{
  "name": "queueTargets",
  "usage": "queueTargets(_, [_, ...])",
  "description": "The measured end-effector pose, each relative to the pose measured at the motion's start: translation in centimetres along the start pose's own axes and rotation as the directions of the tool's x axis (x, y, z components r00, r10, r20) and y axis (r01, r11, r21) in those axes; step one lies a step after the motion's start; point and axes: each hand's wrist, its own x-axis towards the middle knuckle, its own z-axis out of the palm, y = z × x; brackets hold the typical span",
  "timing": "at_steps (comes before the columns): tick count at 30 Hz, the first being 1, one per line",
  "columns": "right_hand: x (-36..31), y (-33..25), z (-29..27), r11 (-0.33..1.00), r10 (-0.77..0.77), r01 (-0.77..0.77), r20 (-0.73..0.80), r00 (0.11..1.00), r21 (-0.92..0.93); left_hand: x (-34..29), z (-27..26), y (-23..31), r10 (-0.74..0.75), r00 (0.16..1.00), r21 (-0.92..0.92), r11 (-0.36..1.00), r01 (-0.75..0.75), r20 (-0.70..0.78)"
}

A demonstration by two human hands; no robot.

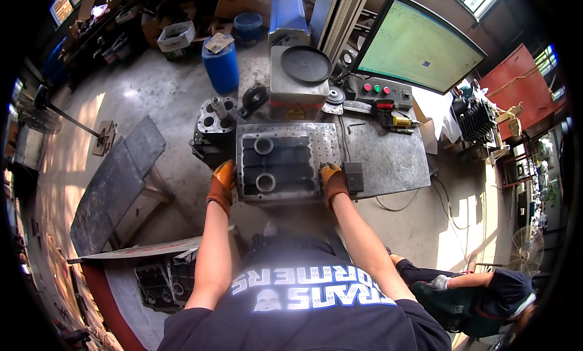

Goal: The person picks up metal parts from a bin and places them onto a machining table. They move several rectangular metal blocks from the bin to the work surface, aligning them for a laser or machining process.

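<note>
A dark rectangular metal casting (pixel 285 159) with a pale machined rim lies flat on a perforated metal plate (pixel 328 134) in front of me. Two light rings show on its upper face, a far ring (pixel 263 146) and a near ring (pixel 265 182). Gloved in orange-brown, my left hand (pixel 223 179) is closed against the casting's left side, its fingertips partly hidden. My right hand (pixel 333 181), in a matching glove, has its fingers curled at the right side of the casting. Just right of it sits a small dark box (pixel 353 176).
Behind the plate stands a machine housing (pixel 297 83) with a round black disc (pixel 305 64) on top. A cylinder-like block (pixel 217 123) is at the left. Rightward are a power drill (pixel 388 115), a button panel (pixel 379 91) and a monitor (pixel 419 44). A co-worker (pixel 473 296) bends at lower right.
</note>
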Motion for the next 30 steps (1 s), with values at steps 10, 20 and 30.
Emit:
queueTargets(10, [-0.1,-2.3,-0.5,0.974,0.104,-0.077,0.123,0.987,-0.211,0.8,-0.1,-0.8,0.061,0.995,0.019,0.998,-0.059,-0.078])
queueTargets(20, [0.6,-5.9,-1.2,0.933,0.318,-0.345,0.213,0.924,0.105,4.0,2.2,-3.5,0.401,0.869,0.094,0.915,-0.391,-0.290])
queueTargets(30, [-1.3,-3.7,-19.7,0.665,0.398,-0.381,0.126,0.909,0.643,-5.3,19.4,-4.3,0.479,0.876,-0.025,0.876,-0.481,-0.055])
